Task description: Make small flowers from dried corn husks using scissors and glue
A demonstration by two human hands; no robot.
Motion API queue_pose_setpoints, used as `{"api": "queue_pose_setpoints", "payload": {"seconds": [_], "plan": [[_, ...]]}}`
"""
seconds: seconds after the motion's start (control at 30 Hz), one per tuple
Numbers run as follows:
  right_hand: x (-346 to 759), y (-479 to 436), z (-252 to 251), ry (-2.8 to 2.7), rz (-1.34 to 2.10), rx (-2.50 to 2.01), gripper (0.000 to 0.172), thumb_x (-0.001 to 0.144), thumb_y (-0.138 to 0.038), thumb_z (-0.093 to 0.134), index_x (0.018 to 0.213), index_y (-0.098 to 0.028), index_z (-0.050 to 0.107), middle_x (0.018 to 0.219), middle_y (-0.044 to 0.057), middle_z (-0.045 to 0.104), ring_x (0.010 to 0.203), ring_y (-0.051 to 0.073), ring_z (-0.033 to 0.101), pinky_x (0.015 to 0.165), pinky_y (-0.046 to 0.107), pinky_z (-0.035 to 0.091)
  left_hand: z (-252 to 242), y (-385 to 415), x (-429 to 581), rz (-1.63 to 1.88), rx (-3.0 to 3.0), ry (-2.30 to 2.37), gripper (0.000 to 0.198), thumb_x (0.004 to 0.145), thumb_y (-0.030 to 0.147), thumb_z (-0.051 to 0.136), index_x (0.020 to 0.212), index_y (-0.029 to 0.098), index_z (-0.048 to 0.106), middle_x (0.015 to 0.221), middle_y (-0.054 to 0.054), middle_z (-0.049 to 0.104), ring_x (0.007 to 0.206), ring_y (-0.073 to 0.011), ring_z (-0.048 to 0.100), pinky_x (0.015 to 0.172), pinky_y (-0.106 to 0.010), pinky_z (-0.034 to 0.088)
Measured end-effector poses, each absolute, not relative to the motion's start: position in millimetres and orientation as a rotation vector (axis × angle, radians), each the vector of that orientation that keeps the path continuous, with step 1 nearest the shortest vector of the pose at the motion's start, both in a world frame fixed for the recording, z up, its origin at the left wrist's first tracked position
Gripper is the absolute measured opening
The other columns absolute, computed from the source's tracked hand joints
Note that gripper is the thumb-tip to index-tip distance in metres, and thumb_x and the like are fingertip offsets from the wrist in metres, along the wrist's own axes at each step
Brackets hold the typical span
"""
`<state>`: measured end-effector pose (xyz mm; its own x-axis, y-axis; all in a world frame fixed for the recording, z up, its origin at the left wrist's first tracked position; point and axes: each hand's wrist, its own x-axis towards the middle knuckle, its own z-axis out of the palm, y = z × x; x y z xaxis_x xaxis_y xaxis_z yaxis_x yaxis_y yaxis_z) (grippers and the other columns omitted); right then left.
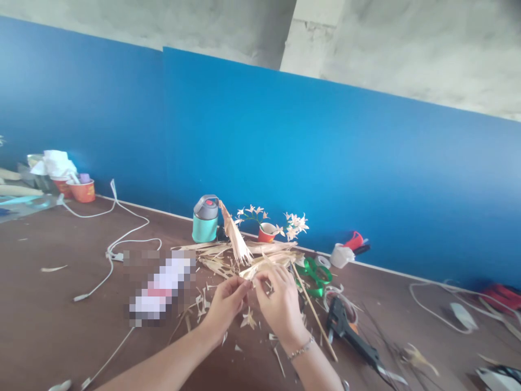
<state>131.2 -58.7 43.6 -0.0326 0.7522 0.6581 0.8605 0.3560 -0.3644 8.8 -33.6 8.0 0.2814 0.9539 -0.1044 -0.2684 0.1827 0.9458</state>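
My left hand [226,304] and my right hand [280,302] meet over the brown table [61,326], fingers pinched together on a strip of dried straw leaf [235,234] that sticks up and back from them. A loose pile of dried leaf strips [220,259] lies just behind my hands. Small straw scraps [248,319] lie under my wrists. My right wrist wears a thin bracelet.
A black glue gun [350,332] lies right of my right hand, with a thin wooden stick [313,312] beside it. Green ribbon [315,274], a teal bottle [205,220], a red cup of straw flowers [266,231], white cables [118,241], tape rolls and cups stand around.
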Motion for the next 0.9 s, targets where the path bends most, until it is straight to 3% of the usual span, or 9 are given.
{"api": "queue_pose_setpoints", "payload": {"seconds": [0.2, 0.27, 0.43, 0.67, 0.9], "plan": [[131, -60, 45, -1.807, -0.167, -1.424, 0.011, 0.078, -0.013, 0.052, 0.070, -0.020, 0.055, 0.076, 0.003, 0.060, 0.077, 0.020, 0.054, 0.073, 0.033, 0.041, 8, -33, 8, 1.021, 1.024, 0.858, 0.037, 0.066, 0.050, 0.064, 0.060, 0.016, 0.051, 0.045, 0.006, 0.046, 0.036, -0.0029, 0.026, 0.038, -0.018, 0.013], [132, -59, 45, -1.794, -0.169, -1.415, 0.007, 0.078, -0.016, 0.052, 0.079, -0.020, 0.058, 0.076, 0.004, 0.060, 0.077, 0.020, 0.054, 0.074, 0.034, 0.041, 8, -33, 8, 1.024, 1.024, 0.847, 0.037, 0.067, 0.051, 0.063, 0.061, 0.016, 0.051, 0.046, 0.006, 0.046, 0.036, -0.0027, 0.026, 0.038, -0.018, 0.013], [142, -58, 51, -1.627, -0.099, -1.394, 0.016, 0.083, -0.023, 0.049, 0.096, -0.019, 0.056, 0.078, 0.004, 0.060, 0.075, 0.019, 0.056, 0.073, 0.033, 0.044, 7, -33, 6, 1.042, 1.037, 0.794, 0.035, 0.071, 0.052, 0.059, 0.072, 0.017, 0.054, 0.049, 0.007, 0.048, 0.035, -0.0014, 0.023, 0.038, -0.018, 0.011], [150, -56, 54, -1.549, -0.017, -1.387, 0.018, 0.086, -0.024, 0.044, 0.091, -0.018, 0.059, 0.089, 0.006, 0.065, 0.083, 0.018, 0.059, 0.074, 0.029, 0.046, 2, -33, 6, 1.106, 1.027, 0.734, 0.035, 0.074, 0.051, 0.060, 0.073, 0.017, 0.052, 0.050, 0.007, 0.046, 0.038, -0.0009, 0.025, 0.038, -0.016, 0.014], [165, -39, 26, -1.901, 0.019, -1.708, 0.022, 0.079, -0.014, 0.047, 0.072, -0.021, 0.067, 0.078, 0.003, 0.069, 0.080, 0.019, 0.060, 0.075, 0.028, 0.041, 4, -32, 2, 1.144, 1.072, 0.684, 0.030, 0.080, 0.047, 0.054, 0.080, 0.017, 0.056, 0.054, 0.006, 0.048, 0.037, -0.0002, 0.025, 0.038, -0.017, 0.015]]}}
